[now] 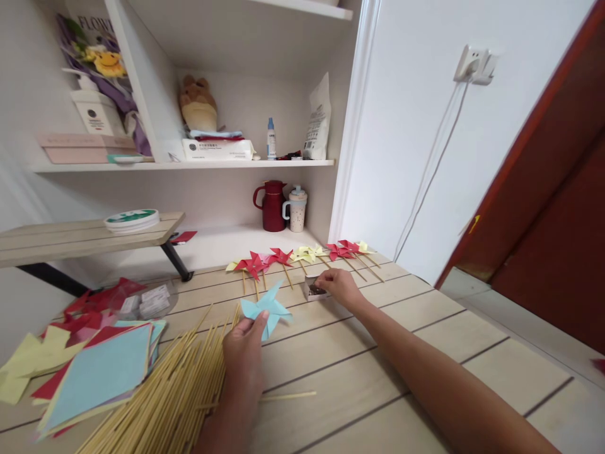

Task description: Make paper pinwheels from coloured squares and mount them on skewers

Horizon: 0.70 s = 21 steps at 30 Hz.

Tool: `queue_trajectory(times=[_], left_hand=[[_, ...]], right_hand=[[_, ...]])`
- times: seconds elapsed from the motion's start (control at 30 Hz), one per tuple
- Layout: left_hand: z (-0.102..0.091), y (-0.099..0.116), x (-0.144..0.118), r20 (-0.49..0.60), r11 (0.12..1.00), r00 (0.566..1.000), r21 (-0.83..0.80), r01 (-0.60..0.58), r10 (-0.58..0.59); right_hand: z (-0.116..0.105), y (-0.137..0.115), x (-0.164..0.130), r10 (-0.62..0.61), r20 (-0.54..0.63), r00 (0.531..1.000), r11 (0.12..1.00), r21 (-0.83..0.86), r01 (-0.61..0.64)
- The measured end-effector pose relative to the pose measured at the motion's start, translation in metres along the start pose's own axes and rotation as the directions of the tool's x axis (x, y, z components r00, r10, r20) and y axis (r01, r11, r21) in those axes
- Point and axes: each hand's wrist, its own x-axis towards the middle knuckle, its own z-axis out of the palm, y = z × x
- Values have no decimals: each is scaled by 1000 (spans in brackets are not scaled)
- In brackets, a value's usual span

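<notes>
A light blue paper pinwheel [275, 310] is pinched between the thumb and fingers of my left hand [246, 343], just above the table. My right hand [338, 285] reaches into a small open box [312, 296] of tiny dark pieces. Its fingertips are bent together in the box, and whatever they pinch is too small to make out. Beyond both hands lies a row of finished pinwheels on sticks, among them a red pinwheel [255, 265] and a yellow pinwheel [307, 253]. Under my left forearm spreads a large heap of thin wooden sticks [165, 384].
Coloured paper squares [101, 372] are stacked at the left, beside cut yellow paper [38, 356] and a clear container [149, 299] of small packs. A small raised shelf [85, 236] stands behind. A red jug [274, 208] and a cup [297, 209] stand in the cabinet.
</notes>
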Motion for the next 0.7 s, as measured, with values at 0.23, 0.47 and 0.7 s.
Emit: queue_trajectory(times=[0.23, 0.47, 0.7], left_hand=[[1, 3, 0, -21, 995, 1000, -94, -17, 15], [3, 1, -2, -24, 996, 999, -80, -37, 35], [3, 2, -4, -11, 997, 1000, -73, -25, 24]], right_hand=[[-4, -31, -37, -315, 381, 869, 947, 182, 264], [17, -33, -52, -449, 561, 695, 893, 304, 332], [16, -30, -49, -405, 568, 717, 913, 283, 292]])
